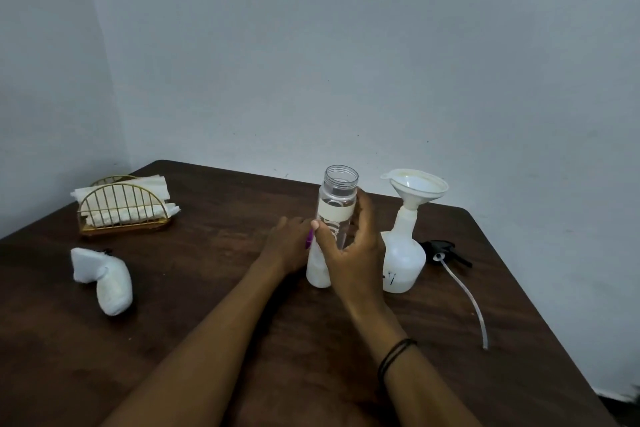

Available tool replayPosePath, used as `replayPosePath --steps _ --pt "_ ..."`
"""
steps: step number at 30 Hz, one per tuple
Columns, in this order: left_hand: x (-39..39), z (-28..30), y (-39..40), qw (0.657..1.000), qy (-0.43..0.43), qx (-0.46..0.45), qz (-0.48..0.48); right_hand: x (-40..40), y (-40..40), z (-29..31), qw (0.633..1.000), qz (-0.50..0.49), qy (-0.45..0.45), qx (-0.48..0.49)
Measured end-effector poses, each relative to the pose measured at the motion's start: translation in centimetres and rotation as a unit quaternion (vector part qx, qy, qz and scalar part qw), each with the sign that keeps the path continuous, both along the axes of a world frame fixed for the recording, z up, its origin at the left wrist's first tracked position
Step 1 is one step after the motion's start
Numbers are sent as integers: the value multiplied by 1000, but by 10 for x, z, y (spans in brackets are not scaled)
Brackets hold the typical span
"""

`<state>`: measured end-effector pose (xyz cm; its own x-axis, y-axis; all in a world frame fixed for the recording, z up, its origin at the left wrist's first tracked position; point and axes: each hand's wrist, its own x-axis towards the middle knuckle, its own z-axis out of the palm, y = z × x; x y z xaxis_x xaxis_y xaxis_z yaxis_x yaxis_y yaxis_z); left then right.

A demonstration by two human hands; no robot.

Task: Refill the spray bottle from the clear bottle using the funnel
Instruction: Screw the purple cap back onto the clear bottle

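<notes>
The clear bottle [337,208] stands uncapped near the middle of the dark wooden table [207,288], with a pale band round its upper part and a white base. My right hand [353,253] grips it round the middle. My left hand [287,246] rests low on the table just left of the bottle and holds a small purple cap [308,239]; its fingertips are hidden. Right of the clear bottle stands the white spray bottle [403,260] with the white funnel [415,187] seated in its open neck.
The black spray head [441,248] lies behind the spray bottle, and its long tube [465,295] trails toward the table's right edge. A gold wire napkin holder [121,210] stands at the far left. A white folded cloth [104,281] lies at the left.
</notes>
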<state>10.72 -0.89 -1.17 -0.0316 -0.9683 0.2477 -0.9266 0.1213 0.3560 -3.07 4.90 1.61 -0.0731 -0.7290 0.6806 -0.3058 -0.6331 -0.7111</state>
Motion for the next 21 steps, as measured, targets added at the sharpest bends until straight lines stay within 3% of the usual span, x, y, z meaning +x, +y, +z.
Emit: replayPosePath --steps 4,6,9,11,14,17,21 --pt "-3 0 0 998 20 -43 -33 0 -1 -3 1000 3 2 3" --pt "0 1 -2 999 28 -41 4 0 -1 -3 1000 7 2 10" --pt "5 7 -6 981 171 -66 63 -2 -3 -4 1000 17 3 21" --pt "7 19 -4 943 309 -96 73 -3 -5 -5 999 24 3 29" --pt "4 48 9 860 484 -155 49 -2 -5 -3 998 43 4 36" --pt "-5 69 24 781 587 -215 9 1 -3 -1 998 59 12 30" --pt "-18 83 40 707 664 -239 -50 1 -3 1 998 67 6 23"
